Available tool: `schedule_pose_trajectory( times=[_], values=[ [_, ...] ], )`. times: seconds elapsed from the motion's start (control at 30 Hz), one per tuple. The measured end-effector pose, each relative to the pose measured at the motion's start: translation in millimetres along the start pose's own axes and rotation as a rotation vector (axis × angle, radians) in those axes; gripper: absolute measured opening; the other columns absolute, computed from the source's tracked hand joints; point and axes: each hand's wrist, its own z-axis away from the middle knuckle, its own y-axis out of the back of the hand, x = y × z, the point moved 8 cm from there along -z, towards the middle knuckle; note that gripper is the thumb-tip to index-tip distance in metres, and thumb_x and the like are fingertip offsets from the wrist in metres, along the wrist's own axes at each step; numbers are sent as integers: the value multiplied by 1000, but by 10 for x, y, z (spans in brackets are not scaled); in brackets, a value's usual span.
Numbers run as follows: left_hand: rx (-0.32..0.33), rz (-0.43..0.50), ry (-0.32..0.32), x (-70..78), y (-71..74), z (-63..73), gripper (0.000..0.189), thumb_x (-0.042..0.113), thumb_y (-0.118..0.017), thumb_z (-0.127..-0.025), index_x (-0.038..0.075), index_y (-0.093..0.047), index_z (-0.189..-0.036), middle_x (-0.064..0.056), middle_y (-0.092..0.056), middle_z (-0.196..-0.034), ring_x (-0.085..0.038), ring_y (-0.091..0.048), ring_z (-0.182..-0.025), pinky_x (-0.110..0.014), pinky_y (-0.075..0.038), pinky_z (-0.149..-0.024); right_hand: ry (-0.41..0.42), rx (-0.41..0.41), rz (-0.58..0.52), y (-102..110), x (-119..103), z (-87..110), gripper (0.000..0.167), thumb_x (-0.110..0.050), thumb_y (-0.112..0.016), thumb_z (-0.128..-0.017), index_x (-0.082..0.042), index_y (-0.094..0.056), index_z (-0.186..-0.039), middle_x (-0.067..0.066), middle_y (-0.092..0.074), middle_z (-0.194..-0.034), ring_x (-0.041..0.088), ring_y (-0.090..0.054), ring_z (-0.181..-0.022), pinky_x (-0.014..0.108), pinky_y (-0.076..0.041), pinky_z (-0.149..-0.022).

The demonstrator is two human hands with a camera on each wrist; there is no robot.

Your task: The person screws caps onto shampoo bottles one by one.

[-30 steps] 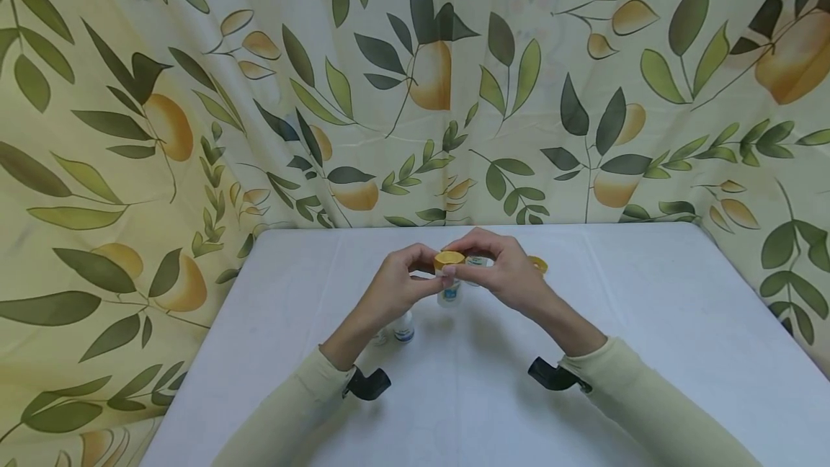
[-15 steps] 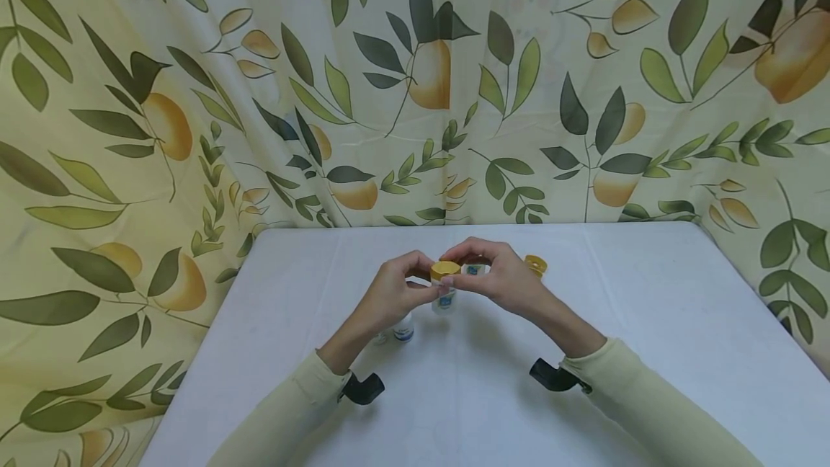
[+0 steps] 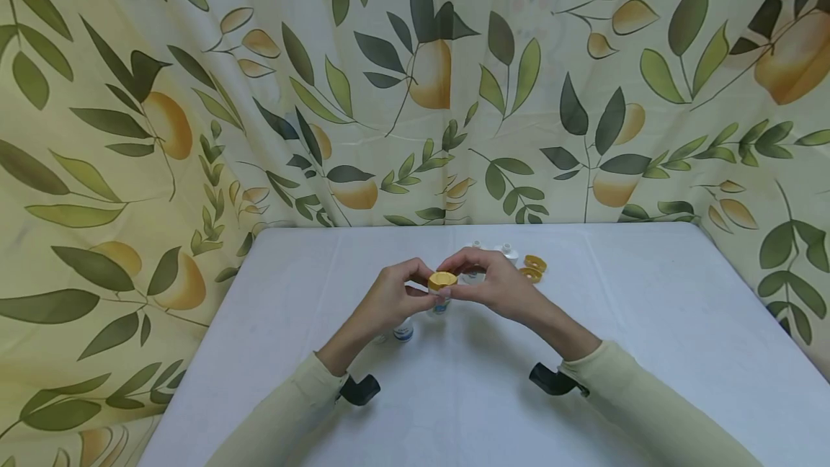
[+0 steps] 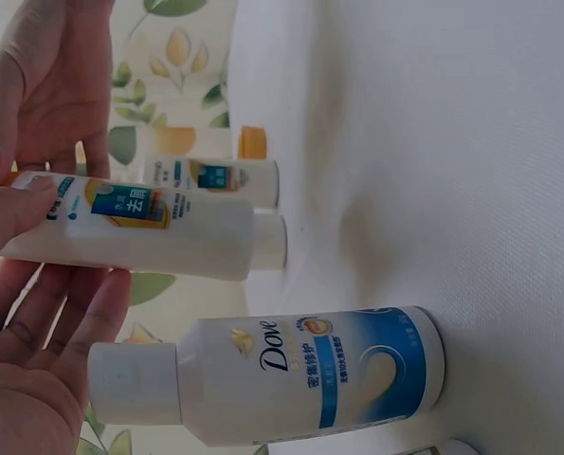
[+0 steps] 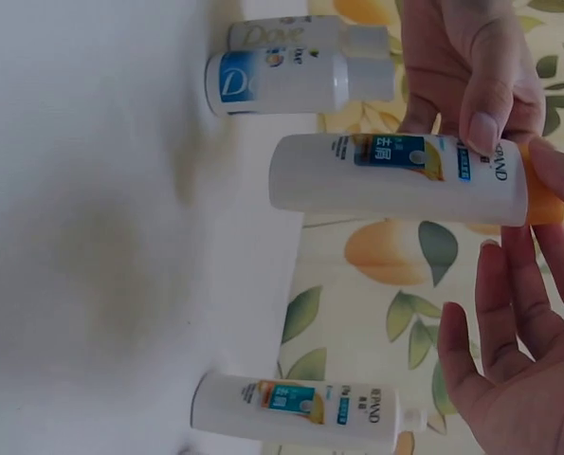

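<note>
A white shampoo bottle (image 4: 158, 227) with a teal and orange label hangs above the table between both hands. My left hand (image 3: 392, 301) holds it near its upper end, thumb lying on the front in the left wrist view. My right hand (image 3: 496, 283) pinches its orange-yellow cap (image 3: 443, 280), which sits on the bottle's top. In the right wrist view the right thumb presses on the cap (image 5: 544, 194), while the other fingers spread out beyond it. In the head view the hands cover much of the bottle's body.
On the left of the table stand two Dove bottles (image 5: 282, 81) with white caps. Behind the right hand are uncapped white bottles (image 3: 509, 252), one with its narrow neck showing (image 5: 414, 419). Beside them lie two yellow caps (image 3: 534, 263). A patterned curtain (image 3: 415, 164) hangs behind the table.
Both hands have come down and slightly toward me with the capped bottle. Bottle necks and yellow caps behind the right hand now show more.
</note>
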Motion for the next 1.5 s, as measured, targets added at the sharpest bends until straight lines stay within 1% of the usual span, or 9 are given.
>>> schedule_pose_trajectory(
  times=[0.17,0.3,0.4,0.63,0.97,1.2,1.27,1.37,1.5],
  values=[
    [-3,-25,-5,-32,7,0,22,12,-83,-86,11,-66,-101,0,-68,-105,-16,-68,-100,-27,-61,-85,-10,2,-5,-34,42,-7,28,-27,-85,-84,-19,-74,-108,-3,-70,-107,20,-63,-105,50,-45,-104],
    [-12,-61,4,-44,13,0,23,12,-83,-86,13,-66,-101,1,-68,-104,-19,-67,-101,-36,-60,-92,-2,11,3,-63,69,-14,26,-27,-84,-85,-20,-74,-108,-4,-71,-106,19,-64,-104,51,-46,-104],
    [-23,-103,21,-64,17,0,23,13,-84,-85,14,-67,-101,3,-69,-103,-17,-67,-102,-40,-58,-97,9,17,2,-85,90,-18,25,-25,-84,-86,-20,-74,-108,-4,-71,-106,18,-64,-103,52,-48,-102],
    [-54,-147,39,-109,-2,0,23,12,-84,-85,14,-68,-102,6,-69,-101,-11,-66,-98,-39,-54,-103,10,14,-16,-130,129,-16,26,-24,-85,-84,-19,-74,-107,-3,-71,-106,19,-64,-103,50,-49,-100],
    [-109,-184,29,-125,-50,-20,23,14,-82,-87,13,-69,-106,6,-70,-101,-8,-66,-95,-35,-55,-100,-8,10,-10,-162,199,-6,26,-25,-85,-84,-19,-74,-107,-2,-70,-108,19,-63,-104,47,-48,-100],
    [-161,-190,26,-123,-86,-33,19,11,-82,-86,12,-69,-99,5,-70,-96,-10,-66,-91,-47,-56,-97,-8,5,-7,-190,243,3,25,-23,-85,-84,-18,-75,-106,-3,-72,-106,19,-64,-102,53,-48,-100],
    [-170,-206,28,-124,-90,-36,18,12,-82,-86,12,-69,-98,5,-70,-94,-10,-66,-90,-47,-56,-95,-8,3,-9,-203,257,2,25,-23,-85,-84,-18,-74,-107,-3,-72,-106,19,-64,-102,56,-47,-101],
    [-180,-247,35,-125,-93,-39,18,14,-83,-86,13,-69,-97,6,-70,-92,-9,-65,-88,-42,-58,-90,-14,0,-2,-221,282,4,25,-23,-85,-85,-18,-74,-107,-3,-71,-106,18,-64,-102,56,-47,-101],
    [-191,-293,55,-144,-99,-42,20,15,-83,-85,13,-68,-98,7,-70,-93,-6,-64,-87,-26,-57,-81,-26,-4,9,-238,293,9,25,-23,-85,-84,-20,-74,-106,-5,-71,-106,18,-64,-102,57,-48,-101]
  ],
)
